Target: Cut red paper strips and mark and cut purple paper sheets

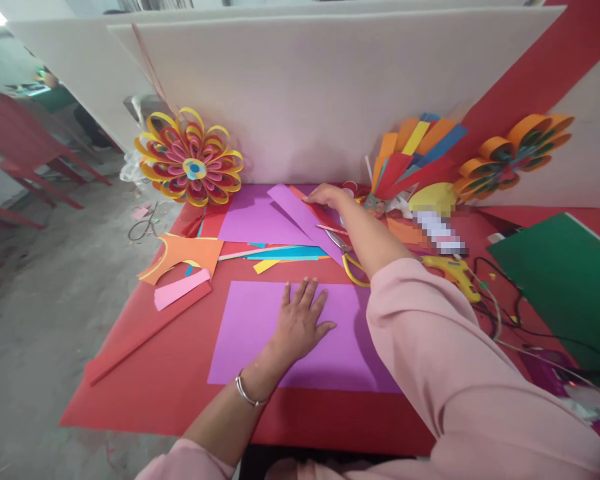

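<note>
My left hand (pixel 303 321) lies flat with fingers spread on a purple paper sheet (pixel 250 333) at the front of the red-covered table. Farther back, my right hand (pixel 327 195) reaches out with its fingers curled down at the end of a red paper strip (pixel 316 210). Whatever is between those fingertips is too small to make out. Just left of that hand lies a folded purple strip (pixel 293 208), over another purple sheet (pixel 245 217). Scissors (pixel 354 270) with yellow handles rest under my right forearm.
Orange cut-out paper (pixel 193 253), pink strips (pixel 180 291) and blue strips (pixel 283 253) lie about. A paper flower (pixel 193 163) stands back left, another (pixel 515 157) back right. A yellow glue gun (pixel 453 273), cables and a green board (pixel 560 287) are at right.
</note>
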Demonstrator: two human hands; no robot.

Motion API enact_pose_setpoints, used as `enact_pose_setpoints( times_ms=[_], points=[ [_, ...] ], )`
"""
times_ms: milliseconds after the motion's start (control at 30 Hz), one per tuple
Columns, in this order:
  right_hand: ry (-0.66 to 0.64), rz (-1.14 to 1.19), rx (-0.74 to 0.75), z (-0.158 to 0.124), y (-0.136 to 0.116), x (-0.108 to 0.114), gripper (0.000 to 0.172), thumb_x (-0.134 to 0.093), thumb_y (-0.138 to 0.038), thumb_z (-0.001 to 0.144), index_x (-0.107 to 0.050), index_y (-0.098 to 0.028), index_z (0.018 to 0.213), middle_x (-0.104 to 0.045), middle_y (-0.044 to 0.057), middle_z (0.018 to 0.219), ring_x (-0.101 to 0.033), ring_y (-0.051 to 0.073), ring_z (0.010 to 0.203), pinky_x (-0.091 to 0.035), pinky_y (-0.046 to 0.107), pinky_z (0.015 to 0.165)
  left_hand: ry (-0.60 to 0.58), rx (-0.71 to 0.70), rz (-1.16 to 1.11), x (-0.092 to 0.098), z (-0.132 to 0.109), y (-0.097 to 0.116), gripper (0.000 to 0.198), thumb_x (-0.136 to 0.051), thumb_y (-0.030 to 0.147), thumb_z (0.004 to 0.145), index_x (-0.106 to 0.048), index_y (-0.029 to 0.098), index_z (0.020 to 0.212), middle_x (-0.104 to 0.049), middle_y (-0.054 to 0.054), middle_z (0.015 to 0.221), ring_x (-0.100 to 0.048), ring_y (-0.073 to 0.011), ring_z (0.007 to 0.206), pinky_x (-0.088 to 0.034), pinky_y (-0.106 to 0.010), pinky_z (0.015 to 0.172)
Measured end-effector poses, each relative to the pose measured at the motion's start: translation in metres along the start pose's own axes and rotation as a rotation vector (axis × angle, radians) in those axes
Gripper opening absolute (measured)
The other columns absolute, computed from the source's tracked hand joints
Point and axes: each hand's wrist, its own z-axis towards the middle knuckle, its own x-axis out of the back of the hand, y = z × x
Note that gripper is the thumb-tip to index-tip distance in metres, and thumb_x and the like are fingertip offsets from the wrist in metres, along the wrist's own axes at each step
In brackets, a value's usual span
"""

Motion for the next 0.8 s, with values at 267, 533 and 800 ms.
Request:
enact_pose_setpoints(
  times_ms=[267, 533, 800],
  points=[
    [0.338, 0.417, 0.280, -0.014, -0.044, 0.045, 0.036, -0.051, -0.047, 0.111, -0.069, -0.018, 0.100, -0.071, 0.000, 0.094, -0.064, 0.013, 0.093, -0.053, 0.027, 0.090, 0.031, 0.001, 0.008, -0.003, -0.001, -0.001, 0.069, -0.053, 0.065, 0.105, -0.055, 0.022, 0.159, -0.044, -0.018, 0.172, -0.040, -0.0391, 0.161, -0.031, -0.070, 0.129],
    [0.491, 0.249, 0.728, -0.148, -0.176, 0.136, 0.040, -0.054, -0.037, 0.110, -0.048, -0.025, 0.072, -0.045, -0.003, 0.076, -0.060, 0.012, 0.087, -0.050, 0.021, 0.086, -0.038, 0.044, -0.008, 0.001, 0.001, 0.004, 0.067, -0.053, 0.061, 0.106, -0.055, 0.021, 0.159, -0.039, -0.018, 0.175, -0.035, -0.0389, 0.164, -0.028, -0.071, 0.130],
    [0.018, -0.173, 0.501, -0.256, -0.163, 0.006, 0.034, -0.060, -0.033, 0.107, -0.070, -0.016, 0.080, -0.058, -0.003, 0.072, -0.057, 0.013, 0.074, -0.042, 0.027, 0.079, 0.124, -0.011, -0.012, 0.035, -0.054, 0.043, 0.039, -0.054, 0.046, 0.109, -0.077, 0.017, 0.120, -0.079, -0.018, 0.117, -0.074, -0.0310, 0.112, -0.053, -0.048, 0.103]
  ],
)
